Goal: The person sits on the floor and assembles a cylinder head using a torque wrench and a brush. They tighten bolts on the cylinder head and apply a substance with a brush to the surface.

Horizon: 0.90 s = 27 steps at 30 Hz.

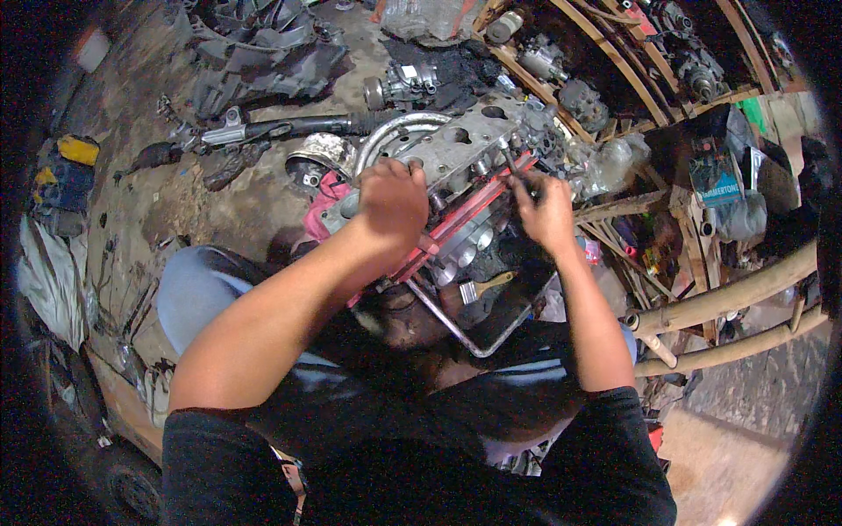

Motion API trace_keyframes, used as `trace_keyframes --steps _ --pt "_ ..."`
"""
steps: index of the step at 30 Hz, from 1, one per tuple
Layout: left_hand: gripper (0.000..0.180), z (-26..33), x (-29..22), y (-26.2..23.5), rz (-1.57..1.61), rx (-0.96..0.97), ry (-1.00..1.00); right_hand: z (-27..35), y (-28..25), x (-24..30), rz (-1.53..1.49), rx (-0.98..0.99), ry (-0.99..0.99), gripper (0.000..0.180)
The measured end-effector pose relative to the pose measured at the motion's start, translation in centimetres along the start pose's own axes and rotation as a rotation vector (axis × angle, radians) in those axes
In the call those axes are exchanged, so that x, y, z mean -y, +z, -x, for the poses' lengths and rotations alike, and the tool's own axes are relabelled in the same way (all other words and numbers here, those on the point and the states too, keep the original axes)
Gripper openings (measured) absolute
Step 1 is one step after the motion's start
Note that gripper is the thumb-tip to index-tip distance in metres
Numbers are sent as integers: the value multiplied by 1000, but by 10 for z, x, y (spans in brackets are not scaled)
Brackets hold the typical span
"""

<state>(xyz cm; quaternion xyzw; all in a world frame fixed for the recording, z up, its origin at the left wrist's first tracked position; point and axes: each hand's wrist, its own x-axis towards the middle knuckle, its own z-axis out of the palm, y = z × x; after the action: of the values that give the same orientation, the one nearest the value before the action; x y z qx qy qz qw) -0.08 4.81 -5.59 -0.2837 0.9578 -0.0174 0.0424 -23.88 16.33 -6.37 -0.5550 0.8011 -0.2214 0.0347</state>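
A grey metal engine part (443,145) with round openings lies on the ground in front of me. Along its near side runs a long red bar (469,210), set at a slant. My left hand (393,203) is closed in a fist over the part's left side; what it holds, if anything, is hidden beneath it. At the bar's upper right end my right hand (545,209) has its fingers bent together beside a short dark rod (511,161); I cannot make out what they pinch. Below the bar, a bent metal rod (474,349) sticks out toward my lap.
A paintbrush (488,287) lies between my arms, near shiny round metal parts (465,254). Pink cloth (326,200) sits left of the engine part. Farther off are a dark strut-like part (281,128) and a small machine part (412,83). Wooden slats (605,61) and bamboo poles (728,289) stand at right.
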Motion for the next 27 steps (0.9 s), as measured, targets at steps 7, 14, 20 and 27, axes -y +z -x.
trace_keyframes --steps 7,14,20,27 --pt "120 -4 -1 5 28 33 -8 -2 5 -9 28 -7 33 24" --pt "116 3 6 9 -41 -31 21 2 -4 16 118 -26 -70 27" --pt "130 -5 -2 -2 40 227 -79 -4 7 -7 9 -48 -36 22" --pt "117 -8 -3 1 28 148 -62 -7 12 -18 22 -93 -6 21"
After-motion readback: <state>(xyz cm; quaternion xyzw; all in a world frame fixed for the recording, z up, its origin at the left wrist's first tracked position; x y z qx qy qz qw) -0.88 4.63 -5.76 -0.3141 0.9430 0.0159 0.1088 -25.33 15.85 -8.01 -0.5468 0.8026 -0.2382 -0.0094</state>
